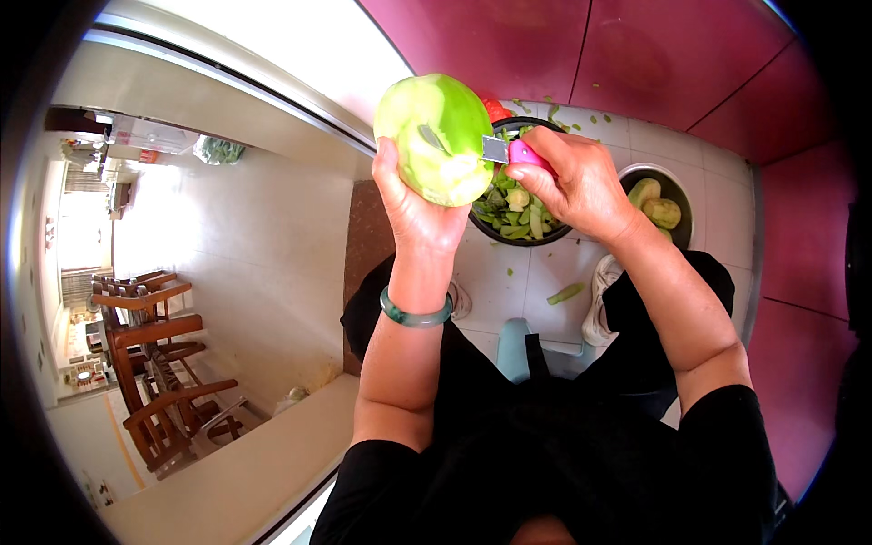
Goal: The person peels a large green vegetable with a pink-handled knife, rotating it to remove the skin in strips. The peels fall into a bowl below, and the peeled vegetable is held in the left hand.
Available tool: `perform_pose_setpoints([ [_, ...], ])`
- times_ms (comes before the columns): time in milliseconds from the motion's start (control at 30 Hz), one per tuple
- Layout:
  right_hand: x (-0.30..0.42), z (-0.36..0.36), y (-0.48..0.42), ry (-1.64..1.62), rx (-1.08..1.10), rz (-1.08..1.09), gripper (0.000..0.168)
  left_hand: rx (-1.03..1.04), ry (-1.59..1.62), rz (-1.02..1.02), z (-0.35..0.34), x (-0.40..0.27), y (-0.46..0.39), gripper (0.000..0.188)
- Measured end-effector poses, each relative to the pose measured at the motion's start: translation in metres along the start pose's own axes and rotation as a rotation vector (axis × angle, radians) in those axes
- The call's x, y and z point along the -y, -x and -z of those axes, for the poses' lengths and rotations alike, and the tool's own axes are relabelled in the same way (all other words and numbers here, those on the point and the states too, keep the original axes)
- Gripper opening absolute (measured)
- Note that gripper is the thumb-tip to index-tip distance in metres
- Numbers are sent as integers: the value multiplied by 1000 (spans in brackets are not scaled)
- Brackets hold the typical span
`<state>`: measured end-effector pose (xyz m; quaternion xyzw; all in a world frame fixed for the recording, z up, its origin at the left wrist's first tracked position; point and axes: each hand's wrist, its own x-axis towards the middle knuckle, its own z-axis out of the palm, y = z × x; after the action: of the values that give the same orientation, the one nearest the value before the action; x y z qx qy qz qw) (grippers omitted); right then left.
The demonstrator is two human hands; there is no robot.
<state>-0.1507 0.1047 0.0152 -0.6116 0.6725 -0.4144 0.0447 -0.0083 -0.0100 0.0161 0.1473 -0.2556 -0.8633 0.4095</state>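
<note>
My left hand (pixel 422 211) holds up a large round green fruit or gourd (pixel 436 136) from below. Its skin is partly pared away, with pale flesh on the left and a strip of bright green skin on the right. In my right hand (pixel 572 177) is the pink handle of a small knife or peeler (pixel 528 158); its flat metal blade meets the right side of the fruit. Beneath both hands stands a dark round bin (pixel 521 240) full of green peelings (pixel 521 218).
A metal bowl (pixel 689 204) with pale peeled produce (pixel 661 212) stands on the right. Scraps and a longer peel (pixel 565 293) lie on the tiled floor. Red cabinet panels (pixel 511 48) rise ahead; wooden chairs (pixel 157 340) are far left. A light blue stool (pixel 512 347) is beneath me.
</note>
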Motion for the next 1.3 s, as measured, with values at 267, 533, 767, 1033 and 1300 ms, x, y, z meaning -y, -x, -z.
perform_pose_setpoints([
  [267,7,2,-5,-29,-62,45,33,27,76,46,1,0,2,75],
  [533,13,-2,-5,-77,-27,-116,34,83,-110,-46,-3,4,5,73],
  [767,9,11,-10,-55,-31,-46,34,93,-69,25,-6,8,10,75],
  [1033,-3,5,-5,-59,0,-45,35,71,-63,154,8,8,16,78],
  [1300,-8,5,-4,-162,96,-207,39,73,-99,172,17,7,21,76],
])
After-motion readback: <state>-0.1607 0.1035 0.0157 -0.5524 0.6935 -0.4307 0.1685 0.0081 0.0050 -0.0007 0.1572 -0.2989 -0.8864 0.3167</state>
